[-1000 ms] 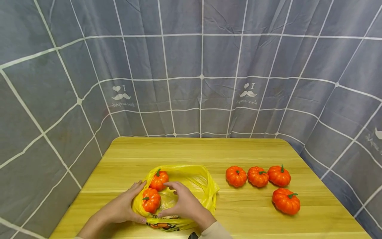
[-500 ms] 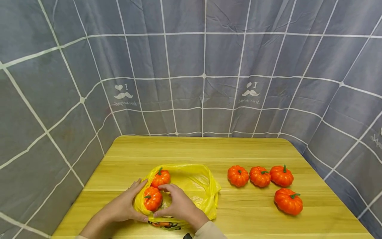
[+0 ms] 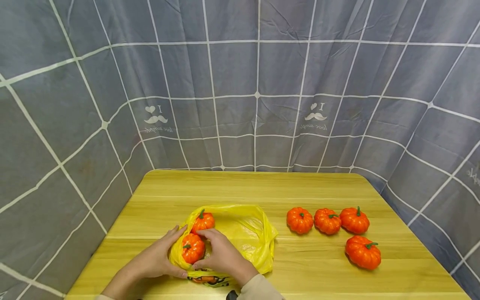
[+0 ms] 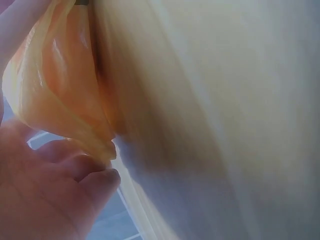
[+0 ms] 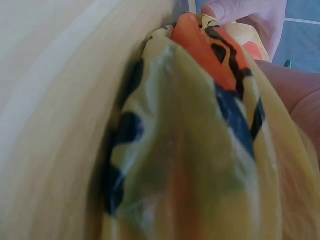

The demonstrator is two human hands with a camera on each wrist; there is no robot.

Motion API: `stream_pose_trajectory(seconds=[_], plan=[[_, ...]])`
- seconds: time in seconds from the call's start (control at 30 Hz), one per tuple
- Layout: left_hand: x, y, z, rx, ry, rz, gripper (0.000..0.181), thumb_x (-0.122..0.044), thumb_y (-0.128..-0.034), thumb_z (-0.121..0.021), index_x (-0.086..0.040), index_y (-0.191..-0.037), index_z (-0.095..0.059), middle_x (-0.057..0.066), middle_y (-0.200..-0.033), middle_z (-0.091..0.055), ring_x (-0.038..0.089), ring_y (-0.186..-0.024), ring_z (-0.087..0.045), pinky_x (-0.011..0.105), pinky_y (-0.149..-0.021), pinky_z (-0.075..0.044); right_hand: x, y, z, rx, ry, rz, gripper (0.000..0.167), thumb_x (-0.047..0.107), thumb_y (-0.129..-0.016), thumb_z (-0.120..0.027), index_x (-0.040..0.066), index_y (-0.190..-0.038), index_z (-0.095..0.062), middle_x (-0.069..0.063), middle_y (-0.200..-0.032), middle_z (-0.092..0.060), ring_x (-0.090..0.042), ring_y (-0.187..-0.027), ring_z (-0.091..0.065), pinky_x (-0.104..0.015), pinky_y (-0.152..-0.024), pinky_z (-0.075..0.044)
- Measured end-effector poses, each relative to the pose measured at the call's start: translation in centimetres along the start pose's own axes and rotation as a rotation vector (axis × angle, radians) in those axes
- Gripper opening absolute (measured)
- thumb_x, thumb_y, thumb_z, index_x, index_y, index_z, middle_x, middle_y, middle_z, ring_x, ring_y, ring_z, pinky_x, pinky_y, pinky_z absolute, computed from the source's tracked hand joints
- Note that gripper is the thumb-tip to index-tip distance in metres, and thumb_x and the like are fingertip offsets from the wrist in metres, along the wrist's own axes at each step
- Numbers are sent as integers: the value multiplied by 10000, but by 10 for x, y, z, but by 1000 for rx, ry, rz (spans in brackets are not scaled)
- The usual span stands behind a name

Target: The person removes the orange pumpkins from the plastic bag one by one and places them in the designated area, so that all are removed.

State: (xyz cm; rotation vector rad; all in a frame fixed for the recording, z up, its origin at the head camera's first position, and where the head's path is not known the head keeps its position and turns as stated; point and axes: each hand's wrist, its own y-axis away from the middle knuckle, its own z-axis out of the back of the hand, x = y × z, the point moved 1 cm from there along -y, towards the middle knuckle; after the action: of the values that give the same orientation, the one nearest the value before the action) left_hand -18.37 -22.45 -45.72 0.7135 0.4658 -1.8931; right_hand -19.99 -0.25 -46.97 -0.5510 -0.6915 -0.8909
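Observation:
A yellow plastic bag lies with its mouth spread, two small orange pumpkins inside at its left end, one at the back and one in front. My left hand curves round the bag's left side from outside; the left wrist view has that hand against the thin bag. Inside the bag, my right hand has thumb and fingers round the right side of the front pumpkin. In the right wrist view the printed bag side covers much of the hand.
Several more orange pumpkins rest on the right of the wooden table: three in a back row and one nearer the front. A grey curtain with white lines stands behind and at both sides.
My right hand has moved left from the middle of the bag to the front pumpkin, its fingers now against it. The left hand keeps its place on the bag. The view has shifted slightly.

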Motion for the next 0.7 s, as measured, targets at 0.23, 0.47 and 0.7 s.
stream_pose_trajectory(seconds=[0.23,0.47,0.7], plan=[[-1,0,0,1,8,-15,1213,-478,-603,-949,-78,-1572,-339,409,-1544,-208,623,-1374,-245,763,-1018,-287,1,-2,-3,2,40,13,814,314,-704,-936,83,-1402,-587,78,-1300,-555,-87,-1191,-534,-273,-1022,-457],[-1,1,0,8,-2,-8,1197,-478,-610,-947,-72,-1566,-352,410,-1540,-218,628,-1358,-276,760,-1011,-302,1,-1,-1,-7,13,2,772,326,-694,-943,98,-1358,-622,105,-1271,-557,-81,-1167,-536,-282,-1011,-466],[-1,2,1,16,-8,-4,1186,-476,-612,-947,-69,-1561,-363,413,-1538,-216,633,-1357,-270,761,-1008,-304,3,1,4,1,-17,-32,780,318,-667,-958,112,-1346,-636,110,-1251,-565,-76,-1105,-568,-251,-929,-506]])
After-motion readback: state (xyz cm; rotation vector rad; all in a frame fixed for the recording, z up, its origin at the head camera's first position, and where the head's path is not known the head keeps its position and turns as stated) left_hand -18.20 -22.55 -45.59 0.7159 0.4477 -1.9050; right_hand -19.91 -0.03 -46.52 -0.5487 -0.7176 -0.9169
